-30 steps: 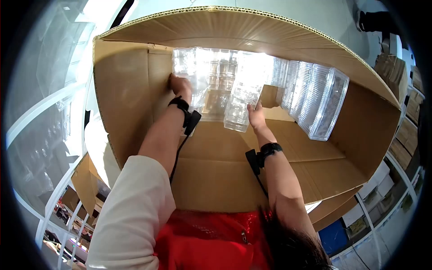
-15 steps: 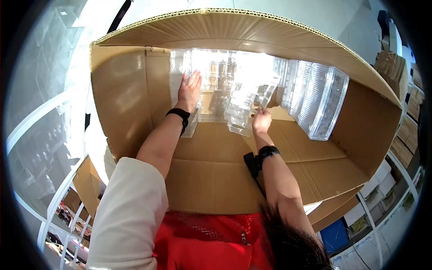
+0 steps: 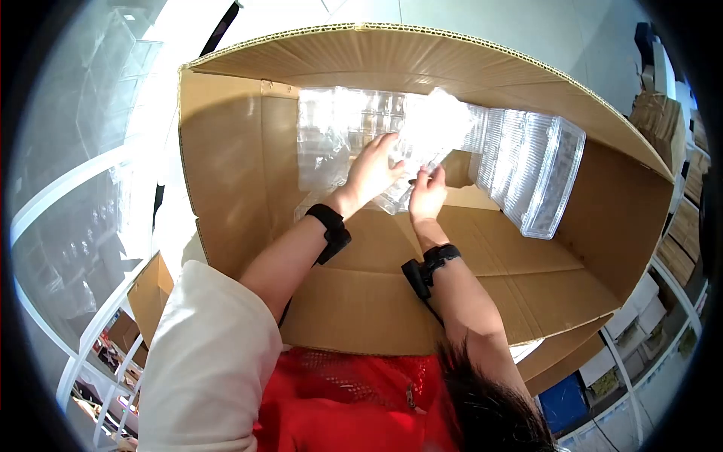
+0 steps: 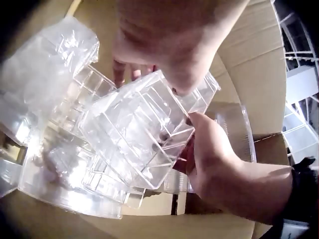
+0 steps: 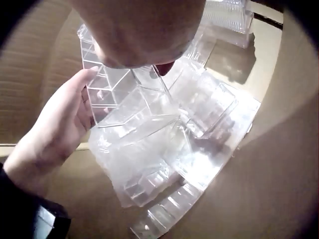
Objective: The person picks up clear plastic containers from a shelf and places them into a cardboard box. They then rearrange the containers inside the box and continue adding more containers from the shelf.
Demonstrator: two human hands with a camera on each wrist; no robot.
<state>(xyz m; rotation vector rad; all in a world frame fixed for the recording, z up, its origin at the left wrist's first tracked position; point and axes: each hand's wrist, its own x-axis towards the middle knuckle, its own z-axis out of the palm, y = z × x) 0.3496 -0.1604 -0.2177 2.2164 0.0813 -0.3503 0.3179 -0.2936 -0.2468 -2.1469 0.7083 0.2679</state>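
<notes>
Inside a large cardboard box (image 3: 361, 301), both hands hold a clear plastic compartment organizer (image 4: 139, 134), tilted up off the pieces around it. My left hand (image 3: 370, 172) grips its left side, the thumb on the near edge in the right wrist view and the fingers behind. From the right, my right hand (image 3: 428, 200) pinches the lower edge. Glare washes out much of the organizer in the head view. Left of the hands lies another clear piece in a crinkled plastic bag (image 4: 55, 55). More clear organizers (image 5: 204, 104) lie beneath and beside the held one.
A row of ribbed clear containers (image 3: 520, 166) stands along the box's right part. The tall far flap (image 3: 422, 60) and the left wall (image 3: 222, 143) enclose the work. White metal racks (image 3: 98, 331) are outside on the left; stacked cartons (image 3: 666, 226) are on the right.
My left hand has come from the box's left side, over the bagged piece, to the organizer at the middle. My right hand has tilted that organizer up and still holds it.
</notes>
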